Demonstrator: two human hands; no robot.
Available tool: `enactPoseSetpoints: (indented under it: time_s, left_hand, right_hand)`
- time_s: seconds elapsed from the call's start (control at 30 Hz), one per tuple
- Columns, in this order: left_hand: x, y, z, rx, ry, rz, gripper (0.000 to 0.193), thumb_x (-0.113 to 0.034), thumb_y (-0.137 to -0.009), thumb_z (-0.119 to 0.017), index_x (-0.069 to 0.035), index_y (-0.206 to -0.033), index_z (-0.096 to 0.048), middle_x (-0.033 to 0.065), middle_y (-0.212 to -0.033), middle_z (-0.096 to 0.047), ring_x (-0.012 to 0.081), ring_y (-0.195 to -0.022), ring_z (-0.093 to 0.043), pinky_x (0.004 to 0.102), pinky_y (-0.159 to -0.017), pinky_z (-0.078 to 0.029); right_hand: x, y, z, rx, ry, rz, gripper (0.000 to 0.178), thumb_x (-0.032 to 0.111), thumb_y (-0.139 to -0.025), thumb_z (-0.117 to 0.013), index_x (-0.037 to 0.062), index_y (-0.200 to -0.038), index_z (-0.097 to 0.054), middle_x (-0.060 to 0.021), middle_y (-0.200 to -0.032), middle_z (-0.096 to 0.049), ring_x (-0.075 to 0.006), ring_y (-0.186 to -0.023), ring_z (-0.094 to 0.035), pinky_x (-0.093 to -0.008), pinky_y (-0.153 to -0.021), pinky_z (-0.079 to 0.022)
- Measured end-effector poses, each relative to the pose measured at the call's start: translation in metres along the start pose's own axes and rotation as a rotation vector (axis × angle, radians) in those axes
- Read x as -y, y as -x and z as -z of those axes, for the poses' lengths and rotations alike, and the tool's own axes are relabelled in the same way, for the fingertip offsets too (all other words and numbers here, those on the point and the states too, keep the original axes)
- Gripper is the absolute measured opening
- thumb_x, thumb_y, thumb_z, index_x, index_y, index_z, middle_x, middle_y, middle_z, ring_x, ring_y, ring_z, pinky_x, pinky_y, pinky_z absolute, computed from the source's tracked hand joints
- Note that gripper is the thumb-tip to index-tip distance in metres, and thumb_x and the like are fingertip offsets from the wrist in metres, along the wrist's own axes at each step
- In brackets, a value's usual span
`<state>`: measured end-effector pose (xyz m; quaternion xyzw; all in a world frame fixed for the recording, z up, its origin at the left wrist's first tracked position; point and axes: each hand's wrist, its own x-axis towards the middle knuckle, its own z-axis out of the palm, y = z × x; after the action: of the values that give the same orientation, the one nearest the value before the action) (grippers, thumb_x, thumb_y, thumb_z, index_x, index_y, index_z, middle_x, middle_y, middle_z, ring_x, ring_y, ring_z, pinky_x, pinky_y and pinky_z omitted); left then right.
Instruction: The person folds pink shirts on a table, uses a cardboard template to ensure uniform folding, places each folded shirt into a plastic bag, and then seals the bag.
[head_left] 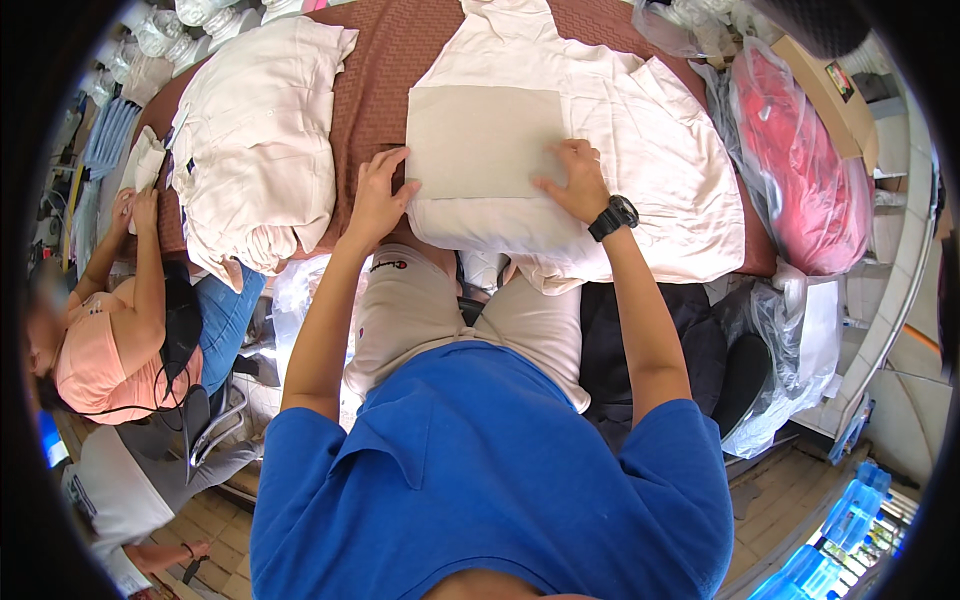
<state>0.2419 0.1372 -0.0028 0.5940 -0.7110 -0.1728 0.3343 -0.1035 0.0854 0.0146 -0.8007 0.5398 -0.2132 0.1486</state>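
Observation:
A flat, grey-beige rectangular board (485, 140) lies on a cream-white garment (655, 175) spread over the table. My left hand (378, 195) is at the board's left edge, thumb and fingers apart. At its right edge rests my right hand (578, 182), fingers spread and thumb near the board's lower right corner. A black watch is on the right wrist. Neither hand grips the board visibly. The garment's lower part hangs over the table's near edge toward my lap.
A brown textured cloth (385, 50) covers the table. To the left is a pile of cream garments (265, 140); beyond it a co-worker in a peach top (115, 345) handles white cloth. At right lie a plastic bag of red items (790, 150) and a cardboard box (830, 95).

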Motion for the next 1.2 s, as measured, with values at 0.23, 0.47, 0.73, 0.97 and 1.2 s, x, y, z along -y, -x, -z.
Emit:
enactPoseSetpoints:
  time_s: [0.23,0.47,0.73,0.97,1.2]
  left_hand:
    - [-0.001,0.000,0.001,-0.002,-0.004,-0.020,0.056,-0.012,-0.082,-0.074,-0.004,-0.135,-0.057,0.0112,-0.133,-0.058,0.0301,-0.105,-0.053,0.0393,-0.096,-0.045]
    - [0.000,0.002,0.001,0.005,0.012,0.009,0.051,-0.011,-0.085,-0.071,-0.005,-0.134,-0.057,0.0119,-0.134,-0.058,0.0317,-0.110,-0.052,0.0396,-0.100,-0.042]
    - [-0.007,0.002,0.004,0.024,-0.005,0.005,0.049,-0.011,-0.087,-0.069,-0.005,-0.135,-0.057,0.0121,-0.136,-0.057,0.0341,-0.117,-0.050,0.0402,-0.104,-0.039]
    - [-0.008,0.001,0.004,0.009,-0.014,0.007,0.050,-0.010,-0.086,-0.069,-0.004,-0.135,-0.057,0.0134,-0.137,-0.057,0.0347,-0.116,-0.050,0.0407,-0.104,-0.039]
    - [-0.008,0.002,0.002,-0.016,-0.020,-0.019,0.051,-0.008,-0.085,-0.069,-0.003,-0.134,-0.057,0.0127,-0.137,-0.057,0.0363,-0.113,-0.050,0.0415,-0.103,-0.041]
  right_hand:
    - [-0.006,-0.005,0.001,-0.027,-0.054,-0.034,0.064,0.032,-0.080,-0.079,0.0028,-0.132,-0.057,-0.0239,-0.124,-0.054,-0.0400,-0.116,-0.052,-0.0483,-0.104,-0.039]
    - [-0.002,-0.004,-0.001,-0.082,-0.078,-0.054,0.058,0.028,-0.079,-0.079,0.0019,-0.128,-0.061,-0.0211,-0.116,-0.055,-0.0366,-0.109,-0.054,-0.0457,-0.102,-0.040]
    - [-0.005,-0.002,-0.005,-0.113,-0.041,-0.018,0.055,0.025,-0.079,-0.079,0.0010,-0.125,-0.062,-0.0203,-0.114,-0.057,-0.0359,-0.108,-0.054,-0.0453,-0.100,-0.041]
    - [-0.003,-0.001,-0.003,-0.086,-0.046,-0.034,0.053,0.024,-0.079,-0.079,0.0006,-0.124,-0.063,-0.0195,-0.115,-0.056,-0.0357,-0.108,-0.055,-0.0449,-0.100,-0.041]
    - [-0.003,0.002,-0.005,-0.079,-0.036,-0.002,0.049,0.023,-0.077,-0.079,0.0004,-0.119,-0.066,-0.0199,-0.116,-0.055,-0.0367,-0.107,-0.054,-0.0459,-0.098,-0.043]
